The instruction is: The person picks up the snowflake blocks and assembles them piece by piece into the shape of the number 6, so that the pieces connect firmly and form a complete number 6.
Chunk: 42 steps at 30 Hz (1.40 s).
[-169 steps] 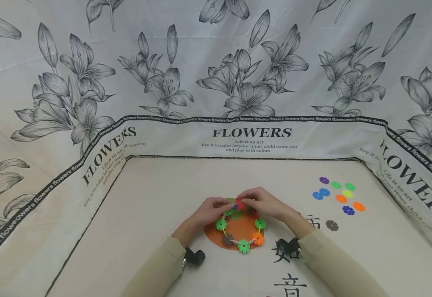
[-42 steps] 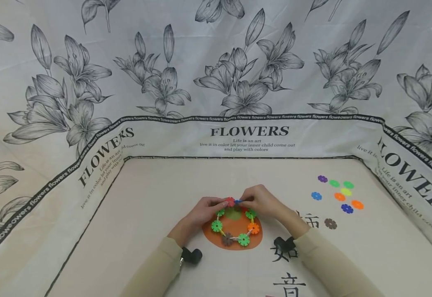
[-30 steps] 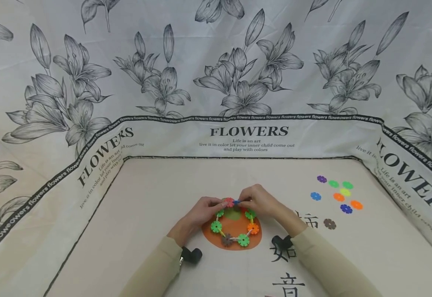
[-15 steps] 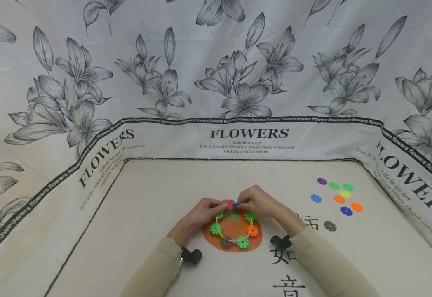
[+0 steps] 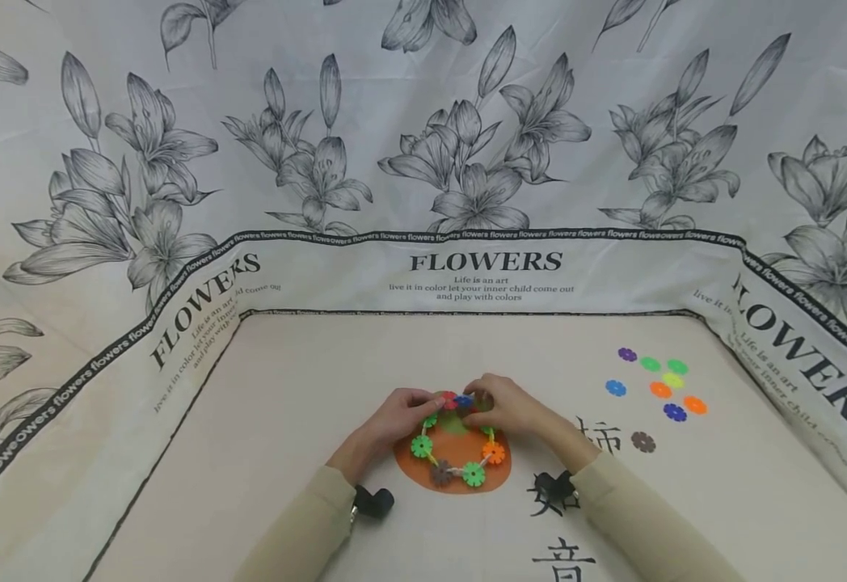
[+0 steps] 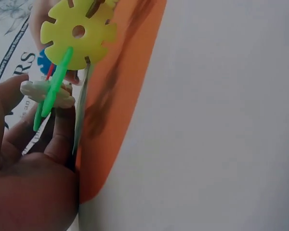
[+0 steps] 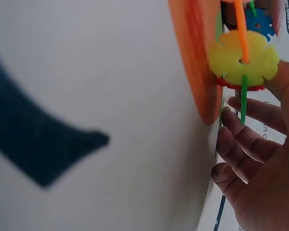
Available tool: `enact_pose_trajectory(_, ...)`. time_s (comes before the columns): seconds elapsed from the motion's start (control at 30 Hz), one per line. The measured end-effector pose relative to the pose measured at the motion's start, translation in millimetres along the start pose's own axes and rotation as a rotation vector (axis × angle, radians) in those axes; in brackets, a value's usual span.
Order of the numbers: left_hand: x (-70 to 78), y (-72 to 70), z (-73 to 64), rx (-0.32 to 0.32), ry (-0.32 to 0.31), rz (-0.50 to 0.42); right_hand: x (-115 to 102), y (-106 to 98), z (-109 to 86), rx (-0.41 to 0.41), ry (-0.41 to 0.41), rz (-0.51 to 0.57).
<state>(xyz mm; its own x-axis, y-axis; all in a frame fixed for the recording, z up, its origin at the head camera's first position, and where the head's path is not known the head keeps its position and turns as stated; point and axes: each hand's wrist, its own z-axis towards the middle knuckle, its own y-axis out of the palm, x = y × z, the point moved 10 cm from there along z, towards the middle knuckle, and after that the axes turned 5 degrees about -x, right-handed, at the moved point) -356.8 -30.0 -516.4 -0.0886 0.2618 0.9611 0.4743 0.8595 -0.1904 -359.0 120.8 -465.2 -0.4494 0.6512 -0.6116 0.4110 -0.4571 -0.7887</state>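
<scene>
Left hand [image 5: 403, 414]: pinching the red disc [image 5: 449, 400] at the top of the ring [image 5: 474, 474]
Right hand [image 5: 505, 408]: fingers loosely parted beside the blue disc [image 5: 463, 402], gripping nothing that we can see
Ring: lower centre of the frame, over an orange shape [image 5: 460, 457]
Slotted discs: we judge them light, stiff and a little slick, probably plastic
Slot joints: likely to pop apart if twisted, so we would pinch the flat faces either side

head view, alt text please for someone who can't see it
A left hand grips a ring of colorful notched discs, the right hand at its far right side, over an orange shape on pale cloth. Loose discs lie to the right; a flower-patterned backdrop stands behind.
</scene>
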Motion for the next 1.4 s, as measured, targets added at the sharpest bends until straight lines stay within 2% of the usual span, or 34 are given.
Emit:
enact_pose_trajectory(0.17, 1.2, -1.7, 1.1, 0.072, -0.004, 0.086, 8.2, 3.2, -0.1, -0.009, 0.058, 0.042)
enact_pose_trajectory(0.3, 2.9, -2.6, 0.5, 0.105, -0.016, 0.116, 15.0, 0.7, -3.4, 0.023, 0.087, 0.039)
enact_pose_trajectory(0.57, 4.0, -2.5, 4.5, 0.105, 0.007, 0.105, 20.6, -10.1, -10.9, 0.082, 0.087, 0.076)
enact_pose_trajectory(0.9, 0.8, -0.9, 2.8, 0.124, -0.018, 0.128, 16.2, -8.5, -13.6, 0.066, 0.041, 0.085)
enact_pose_trajectory(1.2, 7.6, -0.8, 0.0, 0.1, 0.016, 0.128, 12.7, -7.8, -12.8, 0.073, 0.019, 0.13)
enact_pose_trajectory(1.4, 7.0, 0.4, -0.5, 0.089, 0.019, 0.117, 13.4, -5.6, -12.2, 0.073, 0.013, 0.144)
